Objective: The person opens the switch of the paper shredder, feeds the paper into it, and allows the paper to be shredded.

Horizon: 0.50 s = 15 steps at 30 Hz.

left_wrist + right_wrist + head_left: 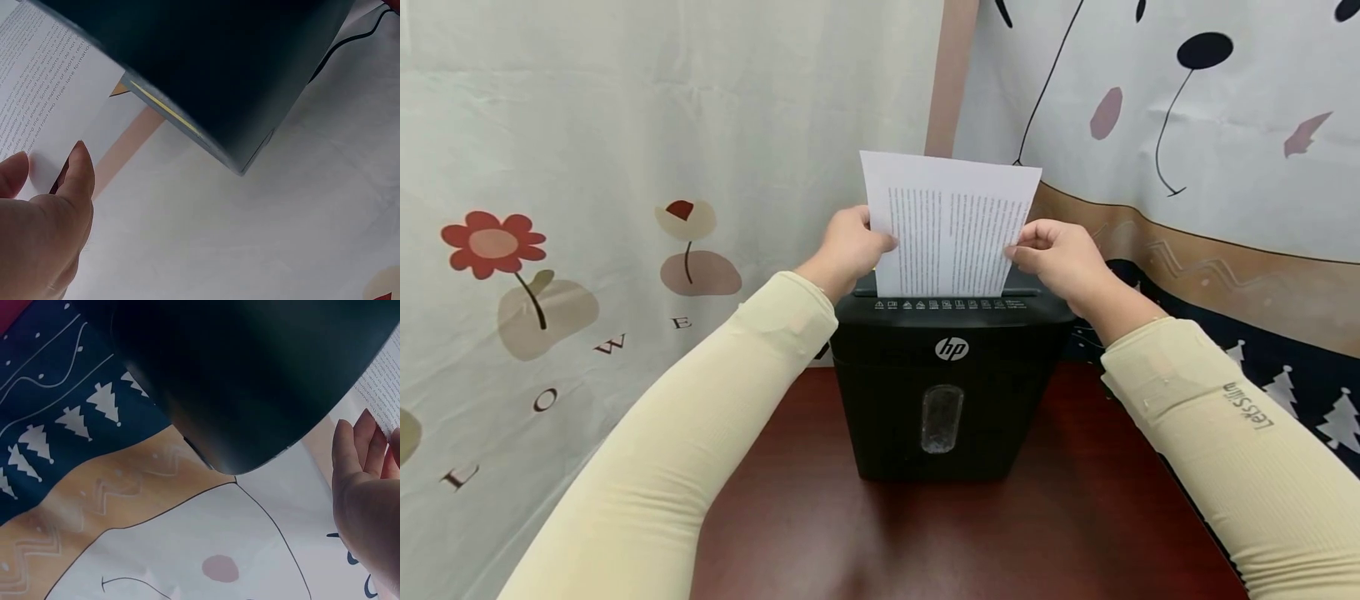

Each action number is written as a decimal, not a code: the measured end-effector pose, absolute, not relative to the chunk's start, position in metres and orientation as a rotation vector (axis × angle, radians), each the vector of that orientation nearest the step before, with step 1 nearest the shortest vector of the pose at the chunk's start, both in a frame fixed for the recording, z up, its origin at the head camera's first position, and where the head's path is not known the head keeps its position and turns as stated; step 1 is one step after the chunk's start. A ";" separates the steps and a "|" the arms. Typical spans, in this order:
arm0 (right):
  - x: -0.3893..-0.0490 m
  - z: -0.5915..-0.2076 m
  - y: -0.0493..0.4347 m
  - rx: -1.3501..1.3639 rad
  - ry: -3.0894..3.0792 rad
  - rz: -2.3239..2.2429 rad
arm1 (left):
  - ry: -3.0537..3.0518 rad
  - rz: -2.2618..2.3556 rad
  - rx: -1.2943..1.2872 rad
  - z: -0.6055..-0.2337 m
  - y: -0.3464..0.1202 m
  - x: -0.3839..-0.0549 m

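A printed sheet of paper [951, 225] stands upright with its lower edge at the top slot of a black HP paper shredder [895, 400]. My left hand [852, 250] pinches the sheet's left edge, thumb on the printed face. At the opposite edge, my right hand [1058, 254] pinches the paper between thumb and fingers. In the left wrist view, the left hand [47, 219] is beside the printed paper [37, 69], past the shredder's dark body [219, 62]. The right wrist view has the right hand [369, 481] at the paper's edge [381, 387].
The shredder stands on a dark red wooden table [820, 533]. Patterned curtains [587, 167] hang close behind and on both sides. A black cord [344, 40] runs from behind the shredder. Its front has a small clear window [942, 419].
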State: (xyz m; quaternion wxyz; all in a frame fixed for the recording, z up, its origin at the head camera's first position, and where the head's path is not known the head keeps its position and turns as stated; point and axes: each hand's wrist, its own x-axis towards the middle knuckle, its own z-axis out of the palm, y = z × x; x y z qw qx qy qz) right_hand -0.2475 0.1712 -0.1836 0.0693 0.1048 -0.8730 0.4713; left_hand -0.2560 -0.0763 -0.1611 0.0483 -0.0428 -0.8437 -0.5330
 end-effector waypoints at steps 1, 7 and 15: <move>-0.247 -0.184 0.171 0.316 -2.634 1.415 | -2.573 -1.620 -0.131 -0.162 -0.076 -0.256; -0.249 -0.188 0.171 0.334 -2.648 1.395 | -2.582 -1.629 -0.125 -0.164 -0.076 -0.254; -0.250 -0.193 0.169 0.357 -2.669 1.349 | -2.647 -1.595 -0.088 -0.168 -0.078 -0.253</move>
